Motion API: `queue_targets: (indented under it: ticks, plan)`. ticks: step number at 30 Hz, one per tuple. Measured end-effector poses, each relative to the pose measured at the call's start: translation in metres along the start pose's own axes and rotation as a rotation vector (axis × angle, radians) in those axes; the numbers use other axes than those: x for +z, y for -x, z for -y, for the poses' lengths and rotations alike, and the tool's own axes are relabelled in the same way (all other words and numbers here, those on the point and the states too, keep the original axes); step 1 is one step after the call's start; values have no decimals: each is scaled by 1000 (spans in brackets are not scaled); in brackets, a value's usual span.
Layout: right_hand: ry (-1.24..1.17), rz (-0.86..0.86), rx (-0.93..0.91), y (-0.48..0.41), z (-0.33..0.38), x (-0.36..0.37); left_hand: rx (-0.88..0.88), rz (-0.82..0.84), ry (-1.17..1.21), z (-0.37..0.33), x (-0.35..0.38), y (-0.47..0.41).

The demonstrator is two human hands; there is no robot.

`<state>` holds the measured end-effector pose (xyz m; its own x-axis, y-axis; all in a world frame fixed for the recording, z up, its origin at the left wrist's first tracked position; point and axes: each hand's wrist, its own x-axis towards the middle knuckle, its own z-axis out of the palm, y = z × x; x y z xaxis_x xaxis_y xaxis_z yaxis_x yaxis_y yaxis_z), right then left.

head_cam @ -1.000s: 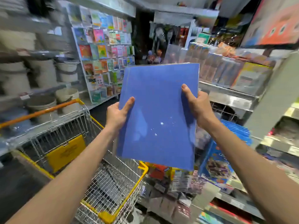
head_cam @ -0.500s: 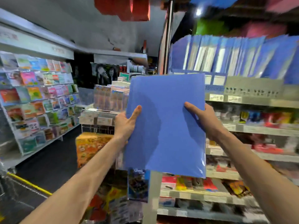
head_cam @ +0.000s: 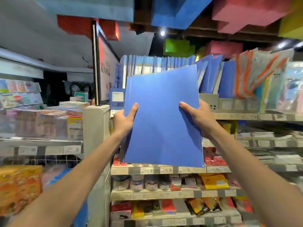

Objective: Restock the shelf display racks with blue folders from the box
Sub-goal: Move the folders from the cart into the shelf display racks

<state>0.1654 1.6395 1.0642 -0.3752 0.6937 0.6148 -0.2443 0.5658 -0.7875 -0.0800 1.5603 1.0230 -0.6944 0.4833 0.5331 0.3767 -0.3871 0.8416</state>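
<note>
Left hand [head_cam: 123, 122] and right hand [head_cam: 199, 117], fingers gripping opposite edges of blue folder [head_cam: 162, 118], thumbs in front

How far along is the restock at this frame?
Done: a row of blue folders already stands in the top rack. In hand: the left hand and right hand grip one folder by its sides, raised in front of that row. Left: slotting it in; the box is out of view, so how many remain cannot be told.
</note>
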Motion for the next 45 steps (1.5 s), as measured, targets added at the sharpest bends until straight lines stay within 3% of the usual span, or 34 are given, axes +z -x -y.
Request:
queue_targets:
  ticks: [11, 17, 28, 33, 45]
  plan:
    - [331, -360, -283, -80, 16, -142, 339, 289, -307, -42, 190, -46]
    - [455, -502, -370, -130, 26, -179, 600, 375, -441, -43, 274, -82]
    - [535, -735, -486, -242, 36, -218, 849, 327, -839, -22, 381, -191]
    - [547, -732, -460, -287, 23, -229, 955, 241, -952, -18, 410, -211]
    - [613, -672, -511, -339, 20, -251, 964, 156, -1124, -11, 447, -231]
